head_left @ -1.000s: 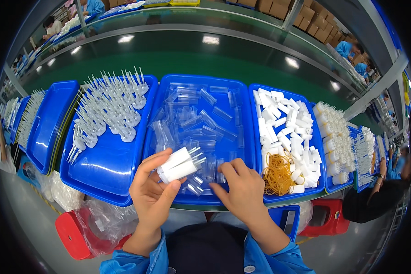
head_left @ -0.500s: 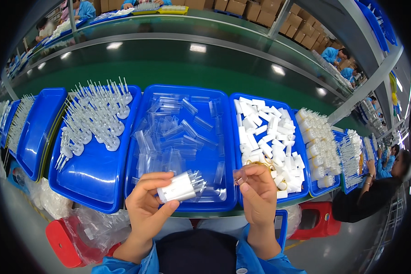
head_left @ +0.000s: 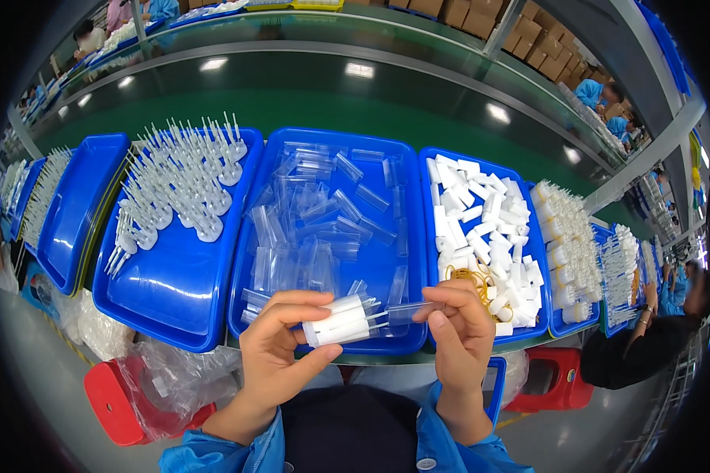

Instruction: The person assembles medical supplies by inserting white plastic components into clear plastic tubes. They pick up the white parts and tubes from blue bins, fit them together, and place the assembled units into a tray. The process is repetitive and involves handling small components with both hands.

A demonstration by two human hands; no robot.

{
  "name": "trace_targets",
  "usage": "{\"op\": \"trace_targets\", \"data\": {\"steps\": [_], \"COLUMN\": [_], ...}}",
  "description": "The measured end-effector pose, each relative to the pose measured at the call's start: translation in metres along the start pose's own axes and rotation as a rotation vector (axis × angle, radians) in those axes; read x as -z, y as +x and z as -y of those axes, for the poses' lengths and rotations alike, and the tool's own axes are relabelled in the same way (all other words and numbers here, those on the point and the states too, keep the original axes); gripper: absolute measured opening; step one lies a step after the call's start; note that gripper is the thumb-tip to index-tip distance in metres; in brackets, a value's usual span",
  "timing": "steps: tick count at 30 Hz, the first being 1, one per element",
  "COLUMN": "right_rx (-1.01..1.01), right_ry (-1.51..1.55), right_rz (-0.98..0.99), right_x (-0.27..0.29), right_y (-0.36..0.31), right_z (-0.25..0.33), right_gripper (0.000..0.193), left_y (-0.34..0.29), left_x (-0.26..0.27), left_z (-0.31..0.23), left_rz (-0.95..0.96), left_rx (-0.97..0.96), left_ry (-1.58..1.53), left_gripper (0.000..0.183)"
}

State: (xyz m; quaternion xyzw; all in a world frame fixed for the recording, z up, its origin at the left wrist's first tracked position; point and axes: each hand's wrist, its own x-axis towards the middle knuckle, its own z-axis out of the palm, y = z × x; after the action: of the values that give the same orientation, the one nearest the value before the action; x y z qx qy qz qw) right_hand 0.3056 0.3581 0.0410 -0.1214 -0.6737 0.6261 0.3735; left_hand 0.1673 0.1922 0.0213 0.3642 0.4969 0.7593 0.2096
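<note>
My left hand [head_left: 278,347] is closed round a bundle of white cylinders [head_left: 341,322], whose thin pale stems point to the right. Clear plastic seems to surround some of the stems. Between the fingertips of my right hand [head_left: 459,335] is a clear plastic tube [head_left: 403,314], lying level with its left end at the stem tips. Whether a stem has entered the tube is hard to make out. Both hands are above the near edge of a blue tray [head_left: 248,244] of loose clear tubes [head_left: 315,209].
To the left, a blue tray [head_left: 162,311] bears stemmed white pieces [head_left: 177,185]. White blocks [head_left: 481,213] and tan rubber bands [head_left: 473,282] fill a tray on the right, beside bundled pieces [head_left: 564,244]. Beyond runs a green conveyor [head_left: 292,98]. Red stools [head_left: 122,402] stand below; a co-worker [head_left: 639,339] is at right.
My right hand has turned its clear tube level and brought it to the stem tips. The bundle in my left hand has tilted slightly, and the view has shifted.
</note>
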Motion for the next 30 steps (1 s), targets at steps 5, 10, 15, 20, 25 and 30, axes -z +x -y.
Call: {"op": "trace_targets", "data": {"steps": [5,10,15,20,25,30], "right_rx": [-0.018,-0.043,-0.055,-0.043,-0.032,-0.012], "right_ry": [-0.005,-0.047,-0.048,-0.05,-0.064,-0.06], "right_rz": [0.021,0.059,0.066,0.031,0.011,0.019], "right_x": [-0.002,-0.004,-0.006,-0.01,-0.012,-0.012], "right_y": [-0.001,-0.001,-0.002,-0.006,-0.008,-0.008], "right_z": [0.004,0.01,0.012,0.008,0.003,0.001], "right_gripper": [0.022,0.022,0.022,0.022,0.021,0.021], "left_y": [-0.001,-0.002,-0.001,-0.002,-0.006,-0.005], "left_x": [-0.001,-0.005,-0.003,-0.007,-0.007,-0.003], "left_z": [0.003,0.0,0.005,0.003,0.007,0.006], "left_rz": [0.01,-0.022,0.009,-0.015,-0.006,0.064], "left_rx": [-0.003,0.074,0.006,0.01,-0.029,-0.043], "left_ry": [0.017,0.012,0.022,0.074,0.223,0.265], "left_gripper": [0.037,0.037,0.037,0.034,0.032,0.03]}}
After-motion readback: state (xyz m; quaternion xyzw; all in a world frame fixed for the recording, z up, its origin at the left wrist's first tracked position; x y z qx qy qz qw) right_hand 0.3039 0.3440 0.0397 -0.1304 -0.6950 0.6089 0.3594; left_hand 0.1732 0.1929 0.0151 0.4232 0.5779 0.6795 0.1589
